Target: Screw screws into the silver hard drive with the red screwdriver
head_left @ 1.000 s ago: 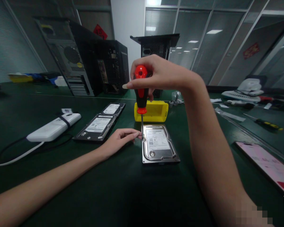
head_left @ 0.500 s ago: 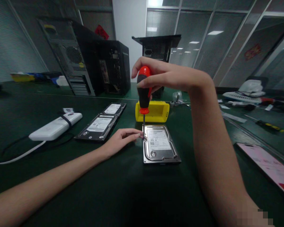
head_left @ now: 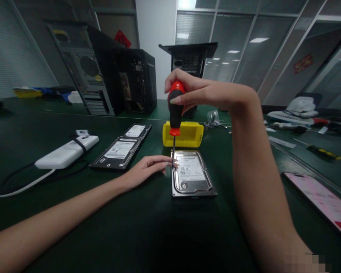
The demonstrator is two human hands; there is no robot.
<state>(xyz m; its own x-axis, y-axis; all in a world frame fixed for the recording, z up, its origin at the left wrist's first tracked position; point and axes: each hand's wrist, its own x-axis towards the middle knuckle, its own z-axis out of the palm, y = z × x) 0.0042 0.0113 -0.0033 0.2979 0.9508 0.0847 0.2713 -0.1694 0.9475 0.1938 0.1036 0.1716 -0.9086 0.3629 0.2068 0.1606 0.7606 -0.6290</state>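
Note:
A silver hard drive (head_left: 191, 170) with a white label lies flat on the dark green table. Above its left edge, my right hand (head_left: 193, 89) is wrapped round the red and black handle of a screwdriver (head_left: 175, 113). The shaft points down, leaning slightly, and its tip meets the left edge of the drive. From the left comes my left hand (head_left: 150, 167), its thumb and fingers closed about the lower shaft, fingertips over the drive's edge. Behind the drive stands a yellow open box (head_left: 199, 134). Any screw under the tip is too small to see.
To the left lie two more hard drives (head_left: 121, 149) and a white power strip (head_left: 68, 151) with its cable. Black computer cases (head_left: 102, 72) stand behind. On the right are a phone (head_left: 318, 197), a yellow and black screwdriver (head_left: 324, 151) and a keyboard (head_left: 290, 117).
My right hand and the screwdriver's handle have shifted slightly right, so the shaft leans more. My left fingers have reached a little further right, past the shaft. The hard drive stays put.

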